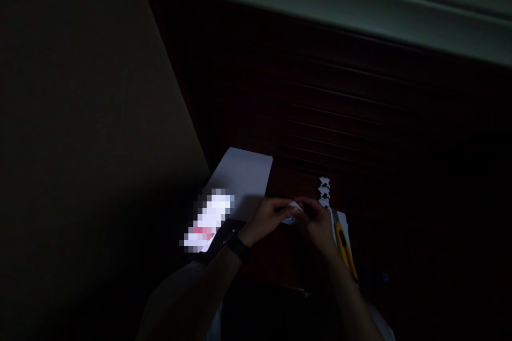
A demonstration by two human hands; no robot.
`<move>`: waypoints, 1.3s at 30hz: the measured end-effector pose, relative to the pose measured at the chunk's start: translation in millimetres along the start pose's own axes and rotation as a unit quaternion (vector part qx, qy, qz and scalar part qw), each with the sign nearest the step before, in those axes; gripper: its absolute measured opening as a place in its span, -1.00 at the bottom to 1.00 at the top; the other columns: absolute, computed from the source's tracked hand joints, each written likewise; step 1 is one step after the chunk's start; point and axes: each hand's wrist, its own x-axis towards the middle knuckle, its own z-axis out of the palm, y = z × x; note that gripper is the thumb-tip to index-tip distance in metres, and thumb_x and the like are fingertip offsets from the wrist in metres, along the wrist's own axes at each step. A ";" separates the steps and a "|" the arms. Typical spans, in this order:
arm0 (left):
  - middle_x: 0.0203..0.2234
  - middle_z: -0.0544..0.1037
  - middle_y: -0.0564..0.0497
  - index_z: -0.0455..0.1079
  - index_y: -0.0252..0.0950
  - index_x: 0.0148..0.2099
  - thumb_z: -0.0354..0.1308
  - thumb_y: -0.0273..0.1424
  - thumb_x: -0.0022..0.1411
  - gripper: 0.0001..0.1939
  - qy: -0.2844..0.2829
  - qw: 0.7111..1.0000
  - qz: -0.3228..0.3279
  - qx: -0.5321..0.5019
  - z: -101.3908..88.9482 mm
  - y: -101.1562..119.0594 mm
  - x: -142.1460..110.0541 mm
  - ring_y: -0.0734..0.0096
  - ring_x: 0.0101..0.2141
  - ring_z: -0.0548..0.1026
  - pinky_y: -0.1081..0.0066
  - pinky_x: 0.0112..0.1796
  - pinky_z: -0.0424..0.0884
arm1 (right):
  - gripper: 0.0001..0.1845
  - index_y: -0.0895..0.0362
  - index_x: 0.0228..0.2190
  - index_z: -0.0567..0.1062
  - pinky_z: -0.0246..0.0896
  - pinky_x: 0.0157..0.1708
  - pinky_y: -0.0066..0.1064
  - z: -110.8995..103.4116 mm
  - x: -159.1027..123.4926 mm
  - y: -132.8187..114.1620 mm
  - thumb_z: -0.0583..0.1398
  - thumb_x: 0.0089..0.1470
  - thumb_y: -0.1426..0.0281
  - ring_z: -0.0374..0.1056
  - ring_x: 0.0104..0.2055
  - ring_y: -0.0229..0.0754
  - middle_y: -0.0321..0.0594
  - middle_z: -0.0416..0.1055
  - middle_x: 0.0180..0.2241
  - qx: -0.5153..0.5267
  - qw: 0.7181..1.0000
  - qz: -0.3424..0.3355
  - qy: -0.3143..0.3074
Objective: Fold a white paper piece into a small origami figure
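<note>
A small piece of white paper (pixel 295 205) is pinched between my two hands over a dark wooden surface. My left hand (pixel 269 216), with a dark band on the wrist, closes on its left side. On its right side my right hand (pixel 316 219) grips it with curled fingers. Dim light hides the fingertips in part. Several small folded paper pieces (pixel 324 192) lie in a column just beyond my right hand. Beside my right forearm, a yellow utility knife (pixel 344 250) rests on white paper strips (pixel 343 219).
A large white paper stack (pixel 244 176) lies at the left of the dark tabletop (pixel 276 272). Near it glows a blurred bright screen (pixel 208 218). A pale wall (pixel 100 90) rises at left, and dark slatted wood (pixel 320 101) stands behind.
</note>
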 end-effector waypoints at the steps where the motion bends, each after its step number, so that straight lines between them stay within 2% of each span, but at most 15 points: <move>1: -0.26 0.54 -0.07 0.42 -0.33 -0.12 0.14 -0.29 0.06 -0.66 0.003 1.000 -0.008 -0.016 0.4 -1.4 0.0 0.30 -0.24 0.47 0.41 -0.24 0.35 | -0.80 0.08 -0.33 0.48 0.19 -0.25 -0.31 -0.8 1.0 2.0 0.22 -0.11 0.35 0.33 -0.28 -0.13 -0.21 0.44 -0.34 0.013 1.000 0.012 0.005; 3: -0.23 0.53 -0.11 0.39 -0.36 -0.09 0.18 -0.30 0.02 -0.61 0.015 0.999 -0.028 -0.040 0.4 -5.1 0.5 0.29 -0.24 0.47 0.40 -0.24 0.36 | -0.77 0.09 -0.33 0.48 0.21 -0.29 -0.31 -1.6 2.2 5.9 0.23 -0.12 0.32 0.35 -0.31 -0.12 -0.21 0.45 -0.35 0.041 0.998 0.047 0.013; 7: -0.36 0.55 -0.13 0.46 -0.42 -0.27 0.19 -0.32 0.00 -0.73 0.030 0.997 -0.056 -0.033 -1.8 -11.2 1.6 0.31 -0.33 0.49 0.42 -0.30 0.37 | -0.69 0.11 -0.31 0.49 0.22 -0.38 -0.34 0.1 1.7 9.2 0.26 -0.17 0.25 0.36 -0.36 -0.12 -0.18 0.47 -0.38 0.076 0.991 0.105 0.028; 11: -0.44 0.56 -0.10 0.48 -0.41 -0.35 0.21 -0.36 -0.02 -0.80 0.040 0.997 -0.063 -0.016 -3.2 -15.1 2.4 0.33 -0.38 0.49 0.45 -0.35 0.36 | -0.71 0.12 -0.36 0.51 0.20 -0.38 -0.34 1.8 -0.3 8.0 0.26 -0.17 0.24 0.35 -0.38 -0.13 -0.18 0.46 -0.41 0.091 0.988 0.121 0.014; 16: -0.43 0.56 -0.09 0.48 -0.39 -0.35 0.18 -0.34 0.01 -0.79 0.014 0.999 -0.051 0.001 -3.4 -17.2 2.5 0.34 -0.39 0.49 0.44 -0.35 0.36 | -0.74 0.15 -0.42 0.51 0.18 -0.43 -0.38 -0.2 -0.5 8.0 0.26 -0.17 0.23 0.32 -0.45 -0.19 -0.21 0.45 -0.47 0.107 0.987 0.119 0.006; 20: -0.44 0.56 -0.08 0.48 -0.39 -0.36 0.15 -0.31 0.03 -0.78 0.005 0.999 -0.040 0.036 -2.3 -13.7 1.6 0.34 -0.40 0.49 0.45 -0.39 0.35 | -0.72 0.17 -0.47 0.50 0.17 -0.46 -0.40 -1.4 0.6 7.2 0.24 -0.16 0.19 0.31 -0.48 -0.20 -0.21 0.45 -0.50 0.067 0.992 0.107 0.009; 25: -0.43 0.56 -0.07 0.48 -0.37 -0.34 0.15 -0.28 0.02 -0.75 -0.002 0.997 -0.029 0.066 -2.5 -13.8 1.1 0.35 -0.39 0.48 0.45 -0.38 0.35 | -0.74 0.15 -0.41 0.50 0.20 -0.37 -0.35 -1.1 0.3 6.3 0.20 -0.11 0.22 0.35 -0.35 -0.12 -0.17 0.47 -0.41 0.029 0.996 0.079 -0.016; 28: -0.44 0.56 -0.05 0.48 -0.36 -0.35 0.13 -0.29 0.04 -0.76 -0.011 0.996 -0.021 0.086 -3.3 -15.7 0.9 0.35 -0.39 0.48 0.46 -0.38 0.34 | -0.77 0.14 -0.40 0.50 0.19 -0.38 -0.35 -2.2 0.6 7.7 0.19 -0.10 0.25 0.35 -0.37 -0.12 -0.19 0.48 -0.42 0.000 0.996 0.084 -0.023; 34: -0.47 0.56 -0.02 0.49 -0.35 -0.36 0.06 -0.28 0.09 -0.73 0.001 0.989 -0.007 0.149 -2.5 -15.1 -0.3 0.36 -0.42 0.47 0.49 -0.43 0.30 | -0.79 0.15 -0.46 0.48 0.16 -0.41 -0.39 -4.9 2.8 7.2 0.14 -0.05 0.27 0.32 -0.40 -0.15 -0.22 0.45 -0.47 -0.043 0.997 0.046 -0.044; 39: -0.49 0.55 -0.02 0.49 -0.36 -0.39 0.06 -0.26 0.09 -0.72 -0.004 0.985 -0.012 0.174 0.0 -14.6 -1.2 0.36 -0.43 0.46 0.50 -0.44 0.28 | -0.81 0.15 -0.51 0.45 0.12 -0.48 -0.44 -2.5 0.3 7.9 0.11 -0.06 0.30 0.29 -0.46 -0.20 -0.26 0.41 -0.53 -0.050 0.997 0.051 -0.035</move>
